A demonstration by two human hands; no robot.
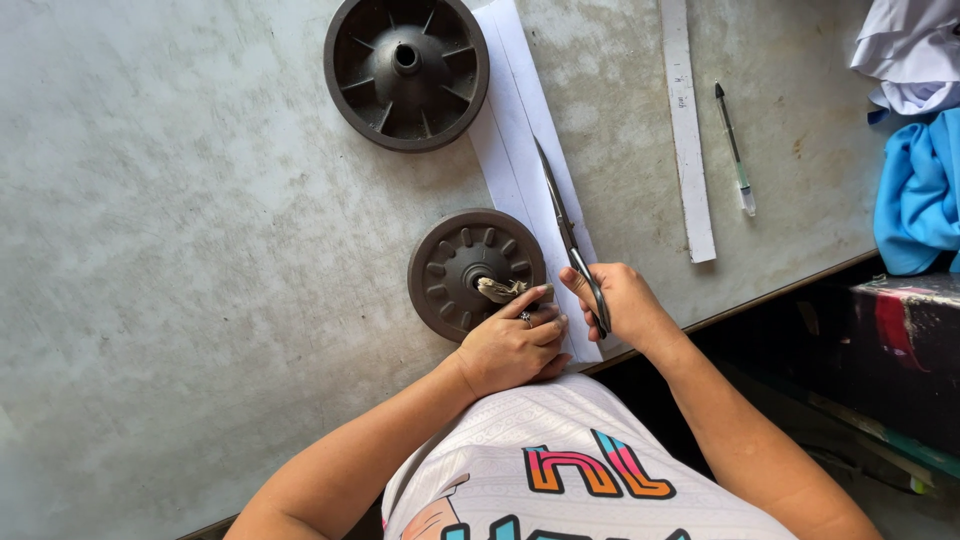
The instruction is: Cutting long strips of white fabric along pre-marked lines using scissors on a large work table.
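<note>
Your right hand is clamping the scissors, blades apart at the white paper strip's edge; your left hand is pressing, fingers together, beside the wheel. Cut barely begun.

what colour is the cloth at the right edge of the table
Bright blue cloth, with white fabric above it; seen in the head view.
</note>
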